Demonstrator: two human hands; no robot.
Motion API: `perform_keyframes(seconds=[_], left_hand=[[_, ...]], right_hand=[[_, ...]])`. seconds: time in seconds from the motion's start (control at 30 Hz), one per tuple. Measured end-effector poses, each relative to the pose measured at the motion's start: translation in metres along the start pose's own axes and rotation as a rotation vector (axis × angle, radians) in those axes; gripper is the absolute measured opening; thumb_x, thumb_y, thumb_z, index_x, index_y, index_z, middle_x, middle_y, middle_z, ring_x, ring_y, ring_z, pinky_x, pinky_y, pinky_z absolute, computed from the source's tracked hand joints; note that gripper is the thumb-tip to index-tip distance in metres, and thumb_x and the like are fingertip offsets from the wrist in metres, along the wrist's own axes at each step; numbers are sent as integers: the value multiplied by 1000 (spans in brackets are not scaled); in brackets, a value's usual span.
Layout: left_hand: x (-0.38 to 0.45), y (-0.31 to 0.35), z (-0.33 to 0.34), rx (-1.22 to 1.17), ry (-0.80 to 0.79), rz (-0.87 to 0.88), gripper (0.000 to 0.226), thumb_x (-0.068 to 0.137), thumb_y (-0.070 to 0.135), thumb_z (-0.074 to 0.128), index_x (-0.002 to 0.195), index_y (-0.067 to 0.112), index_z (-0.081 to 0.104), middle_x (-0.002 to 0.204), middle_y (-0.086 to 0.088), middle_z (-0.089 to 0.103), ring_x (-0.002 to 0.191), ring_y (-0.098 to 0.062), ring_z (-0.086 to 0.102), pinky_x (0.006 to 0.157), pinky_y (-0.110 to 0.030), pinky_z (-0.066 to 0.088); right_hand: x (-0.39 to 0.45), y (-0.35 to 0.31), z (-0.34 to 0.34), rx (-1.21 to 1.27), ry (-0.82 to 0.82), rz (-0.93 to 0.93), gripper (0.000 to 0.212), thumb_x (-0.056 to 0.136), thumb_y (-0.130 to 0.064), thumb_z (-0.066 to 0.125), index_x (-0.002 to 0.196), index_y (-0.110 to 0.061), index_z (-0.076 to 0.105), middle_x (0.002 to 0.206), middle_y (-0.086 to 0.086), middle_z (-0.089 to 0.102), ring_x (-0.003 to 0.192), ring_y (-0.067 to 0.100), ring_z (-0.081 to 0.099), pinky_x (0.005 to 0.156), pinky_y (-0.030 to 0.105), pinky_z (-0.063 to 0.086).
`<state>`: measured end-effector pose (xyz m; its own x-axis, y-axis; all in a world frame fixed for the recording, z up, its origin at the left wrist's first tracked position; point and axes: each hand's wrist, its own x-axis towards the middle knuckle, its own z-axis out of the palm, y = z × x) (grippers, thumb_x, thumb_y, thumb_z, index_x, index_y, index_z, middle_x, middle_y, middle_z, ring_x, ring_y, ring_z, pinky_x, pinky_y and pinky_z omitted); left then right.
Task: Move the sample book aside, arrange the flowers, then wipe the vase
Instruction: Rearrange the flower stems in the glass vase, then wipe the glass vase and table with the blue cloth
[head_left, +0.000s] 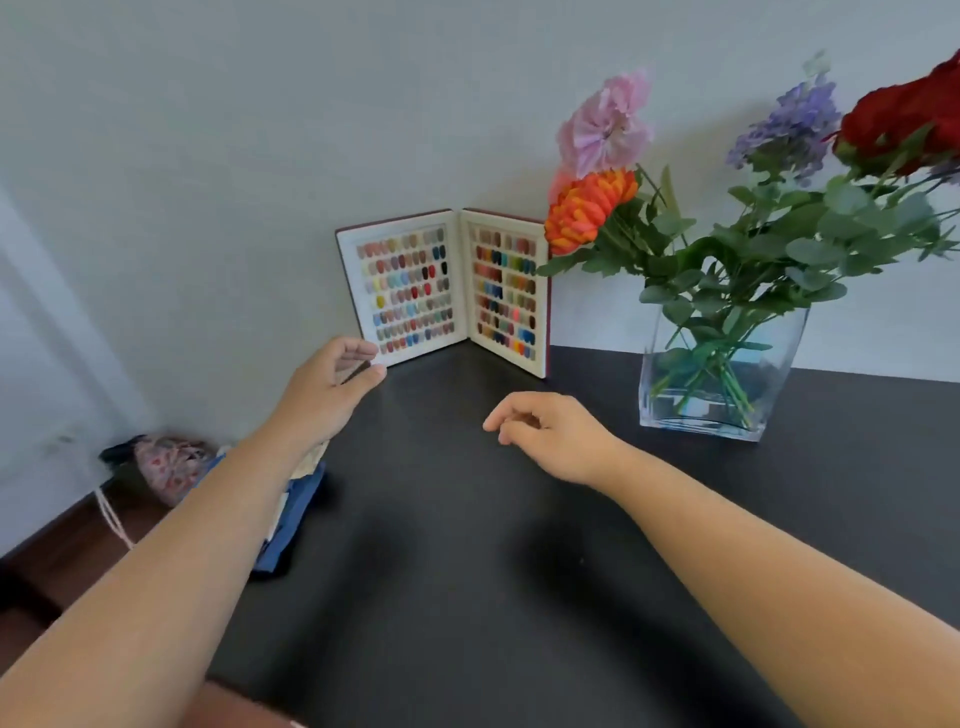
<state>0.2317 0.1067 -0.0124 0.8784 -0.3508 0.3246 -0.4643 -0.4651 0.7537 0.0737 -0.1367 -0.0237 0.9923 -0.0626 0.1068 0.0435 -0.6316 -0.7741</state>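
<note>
The sample book (447, 291) stands open at frame centre on the table (467, 571). The left hand (332, 384), loosely spread, hovers near its lower-left corner. The right hand (545, 431), fingers curled, holds nothing; the vase (722, 379) stands right.

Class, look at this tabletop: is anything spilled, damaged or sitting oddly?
Nothing spilled or broken. The sample book stands open and upright against the wall, and the flowers splay loosely in the glass vase, the orange bloom leaning across the book's edge.
</note>
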Motion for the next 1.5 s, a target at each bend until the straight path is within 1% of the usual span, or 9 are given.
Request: perform_keyframes(seconds=[0.17,0.37,0.57,0.73,0.87,1.1,1.3,1.4,1.5], left_hand=[[-41,-59,-62,211,12,-143,18,94,31,63,111,32,61,123,11,61,121,-14,52,100,-33,37],[-84,-106,-103,284,106,-301,24,91,31,65,113,21,64,116,2,65,109,-18,60,98,-38,46],[-106,-142,-113,480,136,-541,53,91,51,58,131,16,58,134,-13,59,123,-35,53,99,-40,39],[-113,-154,-112,576,92,-745,61,84,74,43,126,34,62,138,-9,51,131,-42,36,103,-47,33],[-114,-153,-104,398,28,-685,44,91,65,45,108,32,69,123,-6,64,120,-36,48,106,-42,33],[-114,-130,-90,-102,305,-415,9,91,31,63,95,23,59,96,-1,67,90,-21,65,78,-36,52],[-104,-96,-73,-999,170,-470,20,99,19,56,118,12,53,118,-13,67,99,-27,70,71,-39,60],[-98,-78,-59,-1156,69,-448,34,98,18,54,131,11,49,128,-14,63,111,-30,66,77,-41,59],[-90,-54,-33,-1224,-35,-419,49,91,21,59,138,11,47,131,-13,60,114,-29,63,75,-39,58]], right_hand=[[29,-17,64,59,-248,62,20,88,-30,55,105,-36,63,92,-3,65,85,11,63,71,23,47],[49,-41,130,374,-361,212,31,92,-20,56,123,-20,55,105,9,66,81,13,63,75,24,55],[67,-65,181,587,-250,377,29,90,-18,60,117,-20,50,110,8,60,97,21,66,79,28,57],[81,-79,208,587,-44,441,28,85,-13,60,107,-22,46,90,1,59,85,17,65,83,37,57],[86,-88,222,637,-1,462,40,81,-10,63,109,-23,38,93,2,56,90,23,67,77,37,59],[89,-95,236,758,25,493,54,73,-4,70,119,-12,42,105,7,58,85,17,59,61,30,50],[83,-91,216,902,-6,541,35,85,-18,61,119,-10,56,112,15,65,91,32,68,64,41,60],[71,-74,190,1153,-19,573,32,90,-28,56,118,-11,60,107,14,69,92,35,69,81,50,57],[52,-54,160,1387,-115,527,32,91,-41,59,109,-14,66,94,13,74,79,32,72,65,44,59]])
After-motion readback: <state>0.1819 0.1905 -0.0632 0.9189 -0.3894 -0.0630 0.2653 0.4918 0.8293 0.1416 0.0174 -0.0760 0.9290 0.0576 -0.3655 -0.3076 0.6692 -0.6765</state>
